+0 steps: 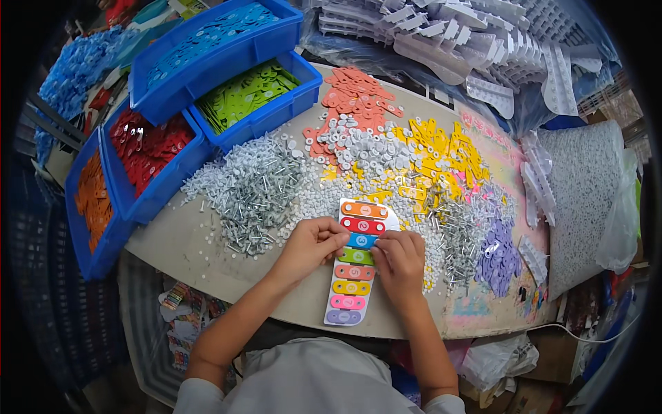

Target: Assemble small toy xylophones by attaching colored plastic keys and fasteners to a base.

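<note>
A toy xylophone with a white base [391, 219] lies lengthwise before me near the table's front edge. Its row of coloured bars starts with an orange bar [364, 210] at the far end and finishes with a purple bar [343, 317] nearest me. White round caps show on the ends of the orange bar and the red bar [363, 225]. My left hand [312, 245] pinches at the left end of the blue bar [360, 240]. At its right end, my right hand [401, 257] has its fingers bent together. Whatever small piece either hand grips is hidden.
Piles of metal pins [255, 186], white caps [372, 146], salmon bars [355, 96], yellow bars [448, 148] and purple bars [498, 252] cover the table. Blue bins [258, 114] with sorted bars stand at the left. Stacked white bases [441, 55] fill the far right.
</note>
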`<move>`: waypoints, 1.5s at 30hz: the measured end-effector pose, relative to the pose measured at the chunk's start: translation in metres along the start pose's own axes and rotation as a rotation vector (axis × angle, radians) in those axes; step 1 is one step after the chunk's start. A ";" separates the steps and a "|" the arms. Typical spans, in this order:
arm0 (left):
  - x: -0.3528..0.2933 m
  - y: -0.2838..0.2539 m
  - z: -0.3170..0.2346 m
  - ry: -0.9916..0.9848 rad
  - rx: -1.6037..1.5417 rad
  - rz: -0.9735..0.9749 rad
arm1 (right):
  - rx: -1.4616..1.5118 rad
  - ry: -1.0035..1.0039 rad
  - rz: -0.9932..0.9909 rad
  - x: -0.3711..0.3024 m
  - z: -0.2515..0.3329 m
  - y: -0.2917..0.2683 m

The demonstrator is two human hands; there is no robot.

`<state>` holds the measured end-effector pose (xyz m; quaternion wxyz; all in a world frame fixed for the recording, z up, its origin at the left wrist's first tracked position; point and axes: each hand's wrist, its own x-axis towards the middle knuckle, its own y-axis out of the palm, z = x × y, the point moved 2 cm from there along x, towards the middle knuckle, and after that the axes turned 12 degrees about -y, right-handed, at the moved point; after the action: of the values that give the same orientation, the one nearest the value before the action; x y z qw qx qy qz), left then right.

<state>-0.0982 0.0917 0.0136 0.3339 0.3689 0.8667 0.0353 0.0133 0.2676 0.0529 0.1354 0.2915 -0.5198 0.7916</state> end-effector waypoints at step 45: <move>0.055 -0.147 -0.105 0.648 1.758 -0.843 | 0.439 0.746 -0.222 -0.070 0.002 0.001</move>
<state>-0.2797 0.0409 0.0196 -0.3191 0.1212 0.6937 -0.6342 0.0689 0.2717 0.0108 0.3325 0.0619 -0.2209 0.9148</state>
